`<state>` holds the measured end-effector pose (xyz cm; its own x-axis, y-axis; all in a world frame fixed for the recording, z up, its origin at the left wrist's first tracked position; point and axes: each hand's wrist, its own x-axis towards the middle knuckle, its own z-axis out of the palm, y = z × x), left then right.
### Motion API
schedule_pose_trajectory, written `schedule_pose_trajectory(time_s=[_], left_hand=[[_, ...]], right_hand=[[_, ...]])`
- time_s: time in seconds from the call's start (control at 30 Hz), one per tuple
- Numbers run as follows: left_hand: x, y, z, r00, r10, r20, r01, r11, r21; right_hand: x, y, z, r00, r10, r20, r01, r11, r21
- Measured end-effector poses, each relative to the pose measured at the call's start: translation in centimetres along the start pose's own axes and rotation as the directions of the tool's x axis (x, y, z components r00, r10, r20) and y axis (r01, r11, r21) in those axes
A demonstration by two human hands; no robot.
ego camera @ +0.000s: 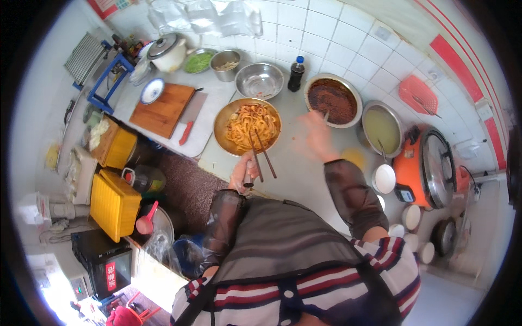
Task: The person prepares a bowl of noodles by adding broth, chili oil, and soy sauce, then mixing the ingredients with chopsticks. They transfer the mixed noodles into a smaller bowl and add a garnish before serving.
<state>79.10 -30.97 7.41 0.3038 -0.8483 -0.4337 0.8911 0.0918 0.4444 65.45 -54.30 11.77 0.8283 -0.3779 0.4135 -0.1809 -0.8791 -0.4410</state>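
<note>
My left hand [243, 171] grips the dark-tipped handle of a metal pan [219, 128] that holds broad noodles [248, 122] in reddish sauce. A pair of brown chopsticks [267, 159] rests in the noodles, their upper ends lying over the near rim by my left hand. My right hand [316, 134], blurred, is at the near left rim of a steel basin [357, 116] of dark red chili sauce [332, 100]. A utensil's metal handle [326, 115] sticks up beside its fingers; whether they hold it cannot be told.
Left of the pan lie a cleaver [191, 114] and a wooden cutting board [167, 110]. Behind stand an empty steel bowl [259, 81] and a dark bottle [296, 75]. To the right are a pot of pale green liquid [381, 126], an orange cooker [416, 163] and white bowls [383, 179].
</note>
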Motion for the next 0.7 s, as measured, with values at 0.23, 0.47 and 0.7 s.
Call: schedule_pose_trajectory(time_s=[0.23,0.47,0.7], left_hand=[[0.7,-0.5,1.9,0.995,-0.036,0.094,0.039,0.999,-0.026],[0.8,-1.3,1.9,0.991,-0.095,0.096,0.088,0.993,0.073],[0.9,-1.3,1.9,0.993,-0.088,0.083,0.062,0.957,0.283]], right_hand=[[-2.8,12.8,3.9,0.948,0.222,-0.226,-0.262,0.95,-0.168],[-0.3,18.6,-0.1,0.582,0.661,-0.473,-0.561,0.748,0.355],[-1.4,13.6,-5.5,0.973,0.15,-0.178,-0.198,0.934,-0.297]])
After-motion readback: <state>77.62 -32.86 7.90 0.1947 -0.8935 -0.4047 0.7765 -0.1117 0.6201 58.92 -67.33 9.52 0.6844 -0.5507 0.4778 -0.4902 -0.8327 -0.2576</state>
